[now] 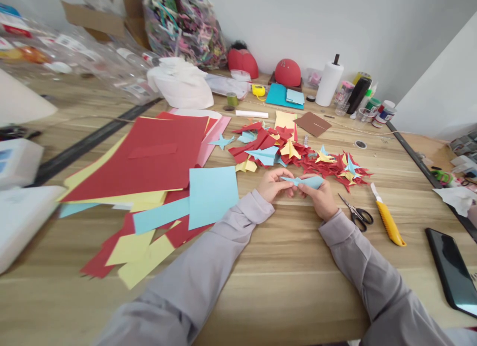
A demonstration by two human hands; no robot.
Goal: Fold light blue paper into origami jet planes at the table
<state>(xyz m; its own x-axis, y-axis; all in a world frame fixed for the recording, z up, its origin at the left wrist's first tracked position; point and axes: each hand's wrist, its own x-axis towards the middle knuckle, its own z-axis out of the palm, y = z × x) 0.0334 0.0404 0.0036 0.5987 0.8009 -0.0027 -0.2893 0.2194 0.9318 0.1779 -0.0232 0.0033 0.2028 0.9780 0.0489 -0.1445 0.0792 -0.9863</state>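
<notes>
Between my two hands is a folded light-blue paper piece [312,181], held above the wooden table [290,286]. My left hand [275,185] pinches its left, pointed end with thumb and fingers. On the wider right end, my right hand [321,198] is closed, thumb toward me. Just beyond my hands lies a heap of folded red, yellow and blue paper shapes [261,143], some of them star-like. A square blue sheet [213,194] rests to the left of my left hand, beside large red sheets [156,152].
Scissors [360,217], a yellow cutter [389,221] and a black phone [450,269] lie to the right. Bottles and jars [359,95] stand at the back right. A stuffed clear bag [186,28], white tissues [182,85] and red pincushions [287,72] are along the back.
</notes>
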